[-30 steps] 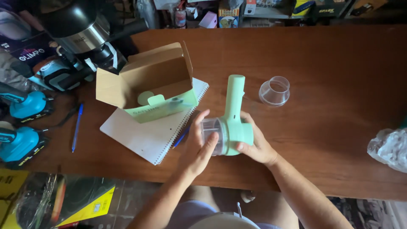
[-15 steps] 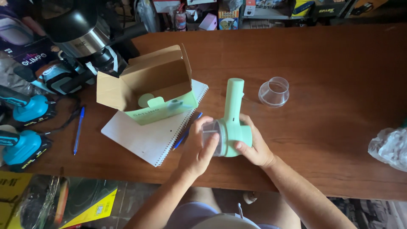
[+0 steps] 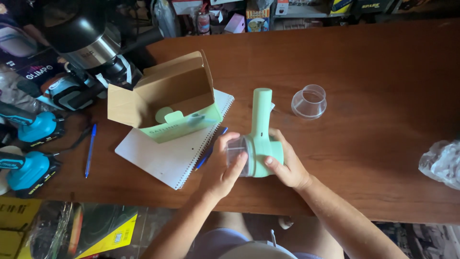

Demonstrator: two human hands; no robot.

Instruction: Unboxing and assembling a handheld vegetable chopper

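Mint-green handheld appliance [image 3: 262,139] is held low over the near part of the wooden counter [image 3: 373,110], its long handle pointing away from the person and its round body gripped between both hands. A clear plastic cup [image 3: 238,154] is fitted against the left end of the body; it is largely covered by the left hand [image 3: 221,168], so its seating cannot be made out for certain. The left hand is wrapped around this clear cup, fingers curled over its rim. The right hand [image 3: 283,164] is closed on the green body from the other side, thumb laid on its front; the far side of the body is hidden by the palm.

A second clear plastic piece [image 3: 309,101], funnel-shaped, stands apart on the counter to the right of the handle. An open cardboard box [image 3: 163,98] with a green front panel rests on a spiral notebook [image 3: 167,153] to the left, and something pale green, perhaps another part, is glimpsed inside it. A blue pen [image 3: 90,149] lies further left, and a second pen [image 3: 207,153] is partly covered by the left hand. Blue power tools [image 3: 28,148] are cut off at the left edge, and a crumpled plastic bag [image 3: 443,163] at the right edge.
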